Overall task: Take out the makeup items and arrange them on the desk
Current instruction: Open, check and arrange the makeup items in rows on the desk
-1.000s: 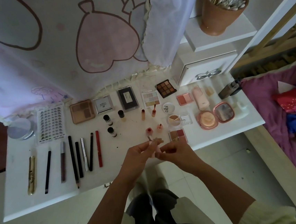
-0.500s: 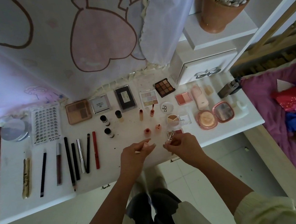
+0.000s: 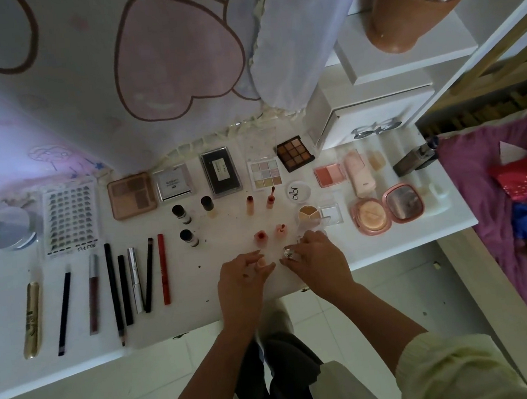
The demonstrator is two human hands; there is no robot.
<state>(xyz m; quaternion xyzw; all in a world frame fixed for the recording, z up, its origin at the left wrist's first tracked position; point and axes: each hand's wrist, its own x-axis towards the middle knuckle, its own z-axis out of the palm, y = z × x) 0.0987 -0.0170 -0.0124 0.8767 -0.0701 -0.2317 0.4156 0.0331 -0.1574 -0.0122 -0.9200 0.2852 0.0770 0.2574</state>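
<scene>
Both hands work near the front edge of the white counter, almost touching each other. The left hand curls its fingers and pinches a small pale pink piece at the fingertips. The right hand curls round a small silver-topped tube, which stands upright just beside that piece. Just behind the hands stand two little red-pink lip bottles. Further back lies a row of flat eyeshadow palettes, and to the left a line of slim pencils and wands lies side by side.
</scene>
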